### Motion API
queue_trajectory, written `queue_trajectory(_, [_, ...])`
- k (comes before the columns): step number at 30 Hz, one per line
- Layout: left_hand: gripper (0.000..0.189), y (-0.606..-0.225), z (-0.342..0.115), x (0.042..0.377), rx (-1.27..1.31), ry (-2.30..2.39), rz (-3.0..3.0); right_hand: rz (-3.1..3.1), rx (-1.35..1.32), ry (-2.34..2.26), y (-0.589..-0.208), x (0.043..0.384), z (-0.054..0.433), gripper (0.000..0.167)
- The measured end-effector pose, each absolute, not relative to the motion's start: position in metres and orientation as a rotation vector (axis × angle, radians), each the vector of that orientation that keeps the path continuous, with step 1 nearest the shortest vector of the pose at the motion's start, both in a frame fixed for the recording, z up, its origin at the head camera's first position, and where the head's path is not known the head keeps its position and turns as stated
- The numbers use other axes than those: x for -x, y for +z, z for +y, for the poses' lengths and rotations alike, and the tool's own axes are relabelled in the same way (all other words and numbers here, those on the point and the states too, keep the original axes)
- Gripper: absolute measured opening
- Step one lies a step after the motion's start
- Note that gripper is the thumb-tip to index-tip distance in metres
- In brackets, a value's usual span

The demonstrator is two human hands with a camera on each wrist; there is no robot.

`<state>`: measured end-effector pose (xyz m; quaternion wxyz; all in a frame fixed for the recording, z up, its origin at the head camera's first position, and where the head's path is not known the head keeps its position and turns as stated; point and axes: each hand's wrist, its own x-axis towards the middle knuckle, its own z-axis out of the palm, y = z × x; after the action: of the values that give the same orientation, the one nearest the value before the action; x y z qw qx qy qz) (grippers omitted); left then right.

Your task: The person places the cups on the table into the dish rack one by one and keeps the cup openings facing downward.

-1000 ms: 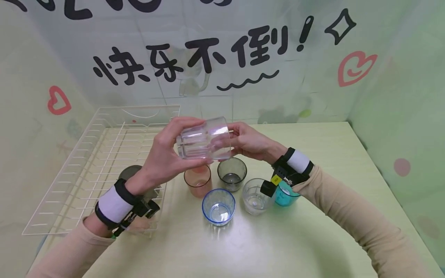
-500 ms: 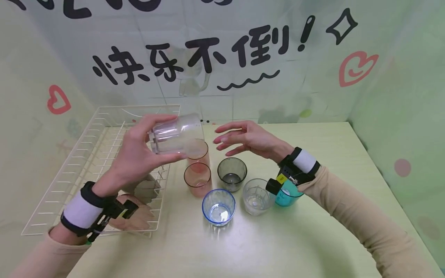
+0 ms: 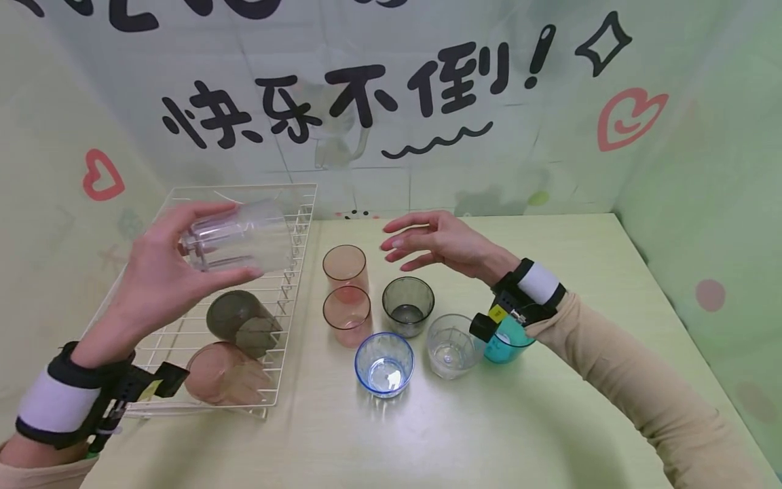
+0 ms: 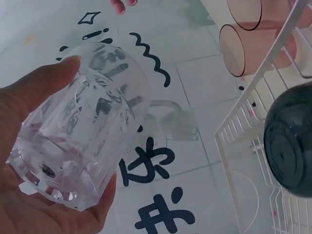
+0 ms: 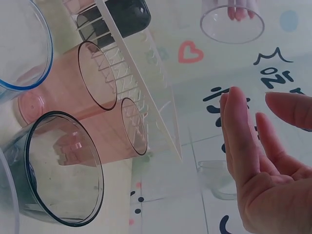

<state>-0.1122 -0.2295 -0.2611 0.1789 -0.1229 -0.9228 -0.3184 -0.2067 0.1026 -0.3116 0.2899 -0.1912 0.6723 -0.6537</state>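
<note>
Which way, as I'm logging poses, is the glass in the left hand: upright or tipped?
Tipped onto its side. In the head view, the left hand grips the glass near its base, mouth pointing right.

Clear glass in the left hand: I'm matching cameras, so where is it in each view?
Head: clear glass left of centre, mid-height.
Left wrist: clear glass left of centre.
Right wrist: clear glass at the top edge, right of centre.
Landmark: white rack, left in head, right in left wrist, upper left in right wrist.
</note>
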Motion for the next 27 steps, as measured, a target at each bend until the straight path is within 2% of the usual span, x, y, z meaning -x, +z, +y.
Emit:
queue_trajectory(14, [0.082, -0.249, -0.288, 0.102, 0.127, -0.642, -2.792, 1.833, 0.474, -1.753, -0.311, 0.209, 0.104, 0.037])
queue_trajectory(27, [0.088, -0.282, -0.341, 0.091, 0.092, -0.359, -2.996, 1.853, 0.474, -1.749, -0.315, 0.210, 0.106, 0.037])
